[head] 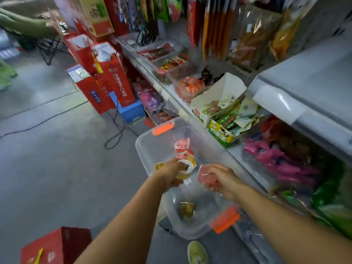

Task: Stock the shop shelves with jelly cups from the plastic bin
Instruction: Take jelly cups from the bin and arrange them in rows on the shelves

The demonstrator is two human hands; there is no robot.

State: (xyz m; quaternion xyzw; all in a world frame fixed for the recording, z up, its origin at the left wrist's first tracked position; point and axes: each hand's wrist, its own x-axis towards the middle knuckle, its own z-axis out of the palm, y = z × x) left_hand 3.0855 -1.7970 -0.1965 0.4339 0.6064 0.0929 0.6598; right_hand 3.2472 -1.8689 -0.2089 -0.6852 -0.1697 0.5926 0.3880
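Right, shop aisle w/ a grey concrete floor [57, 149]. A black cable [114, 138] loops across it toward stacked red gift boxes [114, 79] & a blue box [133, 111] at the shelf's far end. Another red box [57, 246] sits at the near left and a yellow-green shoe [197, 252] at the bottom edge.

The clear plastic bin [142, 149], w/ an orange latch [163, 129] at each end, stands along the front edge of the white shelf [235, 151]; can't tell what carries it.

Both hands are over the bin's middle. The left hand [169, 174] has its fingers curled round yellow jelly cups [183, 175]. The right hand [221, 180] grips a pink jelly cup [204, 175].

More pink cups [182, 145] lie toward the bin's far end, and one yellow cup [187, 209] near its near end.

On the shelf are an open carton of green packets [219, 103], a clear tub of orange snacks [190, 86] & more trays behind, blurred. Snack bags [215, 25] hang above.
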